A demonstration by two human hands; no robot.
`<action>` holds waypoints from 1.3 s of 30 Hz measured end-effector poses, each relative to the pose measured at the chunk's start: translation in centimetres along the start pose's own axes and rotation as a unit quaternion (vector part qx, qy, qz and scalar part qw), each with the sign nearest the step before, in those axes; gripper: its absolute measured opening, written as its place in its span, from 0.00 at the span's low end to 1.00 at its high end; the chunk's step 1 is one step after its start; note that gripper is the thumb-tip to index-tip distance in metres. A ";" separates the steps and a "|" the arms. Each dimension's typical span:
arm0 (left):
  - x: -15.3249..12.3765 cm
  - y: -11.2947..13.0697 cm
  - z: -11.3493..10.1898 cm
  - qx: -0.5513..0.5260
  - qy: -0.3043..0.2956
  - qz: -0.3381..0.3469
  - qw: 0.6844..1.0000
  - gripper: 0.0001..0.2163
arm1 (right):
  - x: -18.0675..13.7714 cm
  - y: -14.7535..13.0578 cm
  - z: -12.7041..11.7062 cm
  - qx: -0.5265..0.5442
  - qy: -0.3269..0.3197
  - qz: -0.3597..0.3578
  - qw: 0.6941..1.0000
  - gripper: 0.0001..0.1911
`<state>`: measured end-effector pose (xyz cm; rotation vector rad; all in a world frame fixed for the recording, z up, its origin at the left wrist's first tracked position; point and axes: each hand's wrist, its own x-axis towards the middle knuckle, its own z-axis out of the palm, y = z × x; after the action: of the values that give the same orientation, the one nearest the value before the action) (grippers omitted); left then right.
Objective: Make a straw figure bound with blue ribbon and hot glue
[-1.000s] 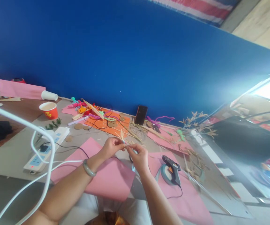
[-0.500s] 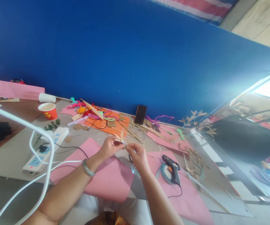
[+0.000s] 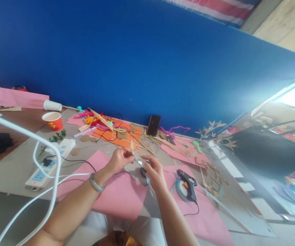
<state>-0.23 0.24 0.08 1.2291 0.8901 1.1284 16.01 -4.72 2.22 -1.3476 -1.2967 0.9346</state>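
So my left hand (image 3: 120, 159) is pinched shut on a little dried straw sprig (image 3: 132, 147), holding it up off the table right over the pink paper sheet (image 3: 116, 191), probably so the tip stays clear and I can work on the stem end. The right hand (image 3: 154, 172) is closed around something thin and shiny, looks like a strip of clear tape (image 3: 139, 162) running to the stem, though it's too small and blurry to be sure. The sprig is pale tan, thin, with a couple of pointed blades sticking up. The black glue gun (image 3: 188, 184) is parked just right of my right hand, nozzle resting on a tape roll (image 3: 179, 191), within easy reach.
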 end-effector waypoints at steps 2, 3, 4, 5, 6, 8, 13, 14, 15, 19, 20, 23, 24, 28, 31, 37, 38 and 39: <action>-0.1 0.1 0.0 -0.017 0.003 -0.008 1.000 0.07 | 0.0 0.0 -0.5 0.053 0.017 -0.028 0.998 0.06; -0.1 0.2 0.0 -0.025 0.008 -0.015 1.000 0.07 | -0.1 0.0 -0.7 0.077 0.027 -0.039 0.996 0.06; -0.1 0.3 0.1 -0.032 0.012 -0.024 0.999 0.08 | -0.2 -0.1 -0.8 0.098 0.034 -0.041 0.994 0.07; -0.2 0.4 0.2 -0.037 0.015 -0.032 0.999 0.08 | -0.3 -0.1 -1.0 0.118 0.038 -0.039 0.992 0.07; -0.2 0.5 0.2 -0.042 0.015 -0.038 0.998 0.08 | -0.3 -0.2 -1.1 0.136 0.036 -0.036 0.989 0.08; -0.3 0.7 0.3 -0.050 0.013 -0.044 0.998 0.08 | -0.5 -0.4 -1.2 0.164 0.020 -0.028 0.986 0.08; -0.3 0.9 0.3 -0.058 0.005 -0.055 0.997 0.07 | -0.8 -0.3 -1.6 0.212 -0.012 0.029 0.977 0.11; -0.3 0.9 0.2 -0.057 0.004 -0.055 0.997 0.07 | -0.9 -0.2 -1.7 0.218 -0.017 0.036 0.975 0.11; -0.3 1.0 0.2 -0.056 0.004 -0.055 0.997 0.07 | -1.1 0.0 -1.8 0.223 -0.024 0.040 0.974 0.11; -0.3 1.2 0.1 -0.060 -0.001 -0.058 0.996 0.07 | -1.8 0.5 -2.3 0.213 -0.061 0.048 0.974 0.13; -0.3 1.2 0.1 -0.063 -0.001 -0.062 0.996 0.07 | -1.9 0.5 -2.5 0.203 -0.064 0.044 0.976 0.13; -0.4 1.5 0.1 -0.064 -0.002 -0.072 0.995 0.07 | -2.3 0.6 -3.1 0.165 -0.047 0.012 0.985 0.16; -0.4 1.5 0.1 -0.062 -0.004 -0.075 0.995 0.07 | -2.4 0.7 -3.3 0.154 -0.033 -0.001 0.988 0.18; -0.5 1.6 0.0 -0.060 -0.017 -0.082 0.995 0.07 | -2.6 1.1 -3.9 0.144 0.003 -0.026 0.989 0.24; -0.5 1.5 -0.1 -0.062 -0.020 -0.088 0.994 0.08 | -2.9 1.5 -4.4 0.125 0.001 -0.016 0.992 0.23; -0.4 1.1 -0.4 -0.064 -0.032 -0.087 0.994 0.08 | -4.0 2.3 -6.1 0.079 0.035 0.061 0.994 0.10; -0.3 1.0 -0.4 -0.066 -0.035 -0.087 0.993 0.08 | -4.2 2.4 -6.5 0.089 0.042 0.068 0.993 0.09; -0.3 0.9 -0.5 -0.067 -0.037 -0.087 0.993 0.08 | -4.4 2.4 -6.8 0.097 0.050 0.070 0.992 0.08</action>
<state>-0.88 0.06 0.90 1.0564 0.8347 0.9799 22.57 -9.84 0.76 -1.3270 -1.0188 1.0474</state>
